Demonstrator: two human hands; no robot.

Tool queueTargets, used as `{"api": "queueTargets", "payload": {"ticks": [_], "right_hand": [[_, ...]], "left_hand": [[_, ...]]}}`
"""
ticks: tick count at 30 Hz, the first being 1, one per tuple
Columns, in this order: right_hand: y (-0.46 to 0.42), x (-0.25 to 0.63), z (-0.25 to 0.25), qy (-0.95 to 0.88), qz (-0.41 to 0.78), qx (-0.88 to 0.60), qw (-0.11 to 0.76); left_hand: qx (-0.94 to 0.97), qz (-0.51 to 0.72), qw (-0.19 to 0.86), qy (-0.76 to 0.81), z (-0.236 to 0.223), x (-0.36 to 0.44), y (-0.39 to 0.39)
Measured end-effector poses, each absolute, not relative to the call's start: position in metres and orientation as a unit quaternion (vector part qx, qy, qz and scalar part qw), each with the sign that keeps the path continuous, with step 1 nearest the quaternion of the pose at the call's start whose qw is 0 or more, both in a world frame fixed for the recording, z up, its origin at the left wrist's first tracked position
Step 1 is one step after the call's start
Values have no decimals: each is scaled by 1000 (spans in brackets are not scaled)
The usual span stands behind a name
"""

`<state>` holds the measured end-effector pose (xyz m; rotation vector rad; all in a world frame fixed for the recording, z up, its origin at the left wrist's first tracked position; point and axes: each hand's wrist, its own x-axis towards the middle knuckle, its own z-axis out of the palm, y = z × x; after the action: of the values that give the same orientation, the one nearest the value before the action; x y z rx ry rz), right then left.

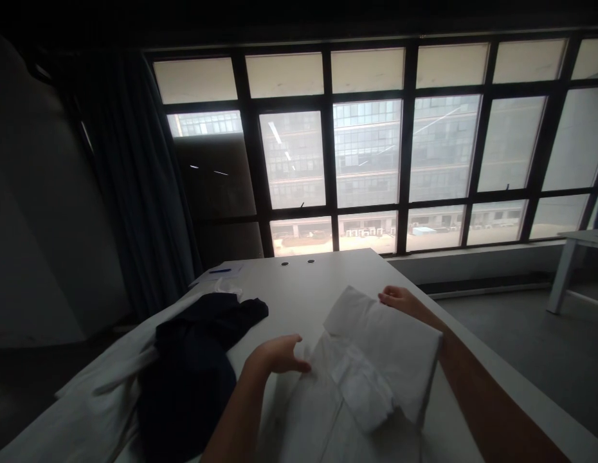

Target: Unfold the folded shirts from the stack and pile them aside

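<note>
White garment | upper part folded over, lower part flat | left hand open at its edge | right hand loosely curled at far corner, grip unclear | dark cloth crumpled beside it

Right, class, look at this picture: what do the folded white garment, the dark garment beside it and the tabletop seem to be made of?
The folded white garment looks like matte woven fabric, perhaps cotton, given its soft creases. The dark garment seems soft matte cloth, slumped in loose folds; its fibre can't be told. The tabletop looks like smooth laminate or painted board, with a faint satin sheen and no visible grain.
</note>
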<state>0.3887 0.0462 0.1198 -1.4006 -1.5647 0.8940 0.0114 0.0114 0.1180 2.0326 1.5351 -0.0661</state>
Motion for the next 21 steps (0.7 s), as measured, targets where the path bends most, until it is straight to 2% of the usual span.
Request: {"api": "queueTargets", "payload": {"ticks": [3,7,11,16,18,21], "right_hand": [[48,430,121,-619,241,-650,368],[38,447,131,-692,167,-650,267],[26,403,123,-777,147,-595,143],[17,320,74,-819,157,-552,9],[16,303,56,-810,134,-571,-15],[19,301,47,-789,126,-601,10]], "left_hand": [[765,-8,259,590,112,8,14],[779,0,244,577,118,12,10],[798,-17,229,557,114,39,-3],[824,-46,172,538,79,93,-25],[824,-60,132,548,66,107,-29],[821,-65,114,556,57,113,-29]]}}
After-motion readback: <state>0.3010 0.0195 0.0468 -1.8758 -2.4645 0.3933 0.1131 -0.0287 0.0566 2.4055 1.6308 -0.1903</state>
